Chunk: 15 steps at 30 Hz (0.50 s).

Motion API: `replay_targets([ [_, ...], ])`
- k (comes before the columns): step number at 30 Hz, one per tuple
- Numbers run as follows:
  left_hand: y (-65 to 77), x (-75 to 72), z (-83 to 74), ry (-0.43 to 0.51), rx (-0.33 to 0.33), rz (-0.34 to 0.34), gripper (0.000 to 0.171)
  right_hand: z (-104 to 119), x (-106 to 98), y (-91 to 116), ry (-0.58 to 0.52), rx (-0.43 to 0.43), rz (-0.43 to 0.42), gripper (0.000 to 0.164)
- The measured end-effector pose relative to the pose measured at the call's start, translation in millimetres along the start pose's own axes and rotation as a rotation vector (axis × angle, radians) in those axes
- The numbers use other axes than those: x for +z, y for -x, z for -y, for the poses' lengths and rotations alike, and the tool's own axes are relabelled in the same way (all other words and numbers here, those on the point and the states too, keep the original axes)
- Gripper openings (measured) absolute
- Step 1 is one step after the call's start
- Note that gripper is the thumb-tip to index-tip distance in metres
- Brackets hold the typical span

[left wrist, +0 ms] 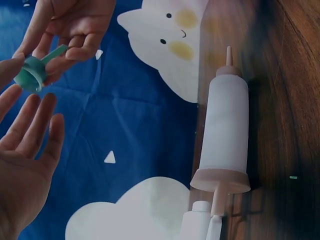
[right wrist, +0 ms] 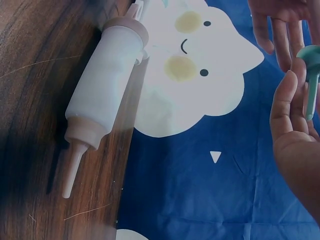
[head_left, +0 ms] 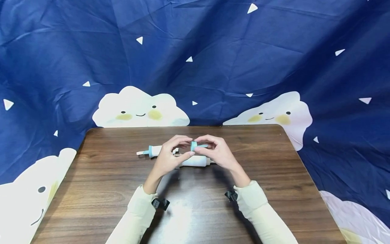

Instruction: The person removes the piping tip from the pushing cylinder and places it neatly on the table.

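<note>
A small teal nozzle cap [head_left: 194, 146] with a thin spout is held above the table between both hands. My right hand [head_left: 221, 153] pinches it between thumb and fingers, the spout [right wrist: 312, 97] lying along that hand's fingers. From the other side, my left hand [head_left: 168, 156] has its thumb and a fingertip at the cap's wide rim [left wrist: 36, 80]. Below the hands lies a white bottle [head_left: 194, 161] with beige fittings at both ends. Behind the left hand lies a second white bottle [head_left: 156, 150], with a teal collar at its left end and a narrow bare neck at its right.
Both bottles lie on their sides on a brown wooden table [head_left: 100, 189]. Beyond the table's back edge hangs a blue cloth [head_left: 213, 67] with white clouds. A dark wrist camera [head_left: 160, 204] is strapped at the left cuff, another [head_left: 231, 196] at the right.
</note>
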State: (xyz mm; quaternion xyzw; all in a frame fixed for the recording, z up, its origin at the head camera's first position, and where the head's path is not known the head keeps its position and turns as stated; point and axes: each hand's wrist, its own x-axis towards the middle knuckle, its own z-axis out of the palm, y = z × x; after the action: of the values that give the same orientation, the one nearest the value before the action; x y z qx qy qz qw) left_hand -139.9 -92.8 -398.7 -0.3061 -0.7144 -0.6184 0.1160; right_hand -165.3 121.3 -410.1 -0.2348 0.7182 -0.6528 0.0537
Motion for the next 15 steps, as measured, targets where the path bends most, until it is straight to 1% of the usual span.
replay_targets([
  [5, -0.2, 1.3, 0.9, 0.004, 0.023, -0.005, 0.032, 0.6, 0.7, 0.4, -0.006, 0.000, 0.012, 0.026],
  [15, -1.6, 3.0, -0.1, 0.021, 0.029, -0.015, 0.030, 0.5, -4.8, 3.8, -0.030, 0.021, 0.017, 0.028],
])
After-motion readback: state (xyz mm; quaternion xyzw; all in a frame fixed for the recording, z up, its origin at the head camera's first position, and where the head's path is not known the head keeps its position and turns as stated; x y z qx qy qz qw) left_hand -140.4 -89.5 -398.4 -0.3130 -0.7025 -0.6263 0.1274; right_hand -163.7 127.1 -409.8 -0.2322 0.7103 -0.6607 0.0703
